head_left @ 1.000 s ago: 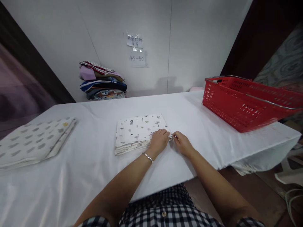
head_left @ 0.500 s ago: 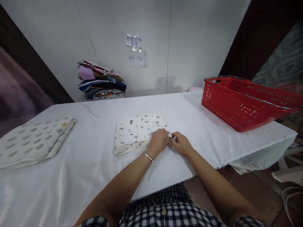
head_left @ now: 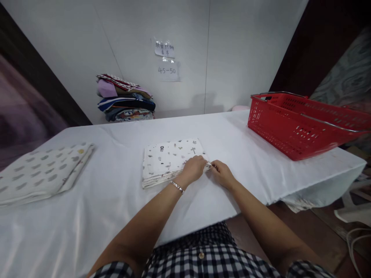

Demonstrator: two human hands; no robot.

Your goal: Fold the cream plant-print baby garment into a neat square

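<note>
A folded white cloth with small printed animals and plants lies in a thick, layered rectangle on the table. My left hand rests over its near right corner, fingers bent and closed on the edge there. Right beside it, my right hand pinches the tip of the same corner between thumb and fingers. The fingertips of both hands nearly meet, and the cloth's corner is partly hidden under them.
A white-covered table spans the view. Another folded cloth with grey spots lies at left. At right stands a red basket with metal handles. Stacked folded fabrics sit against the back wall, below paper signs.
My left hand has shifted slightly at the corner, and the bit of cloth between my hands lies flatter. My right hand keeps its pinch there. The view has moved a little.
</note>
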